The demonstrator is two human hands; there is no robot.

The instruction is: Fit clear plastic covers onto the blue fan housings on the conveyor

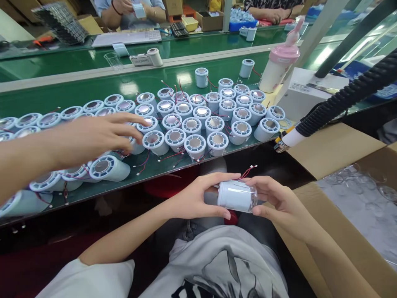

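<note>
Both hands are clamped on one cylinder (232, 195), held near, over the lap, below the belt (93, 89): left hand (198, 198) on the white body, right hand (276, 203) at its clear end. This looks like seating or checking that end, which calls for keeping the parts in line. The long axis lies left-right, clear end right, wires (248, 170) up. A co-worker's hand (99, 134) reaches over the belt's cylinders at left

Pale-blue plastic cylinders (191, 124) crowd near half of glossy green belt (62, 93); far strip bare. Co-worker's hand (102, 134) crosses at left; black corrugated hose (341, 101) blocks right.
</note>
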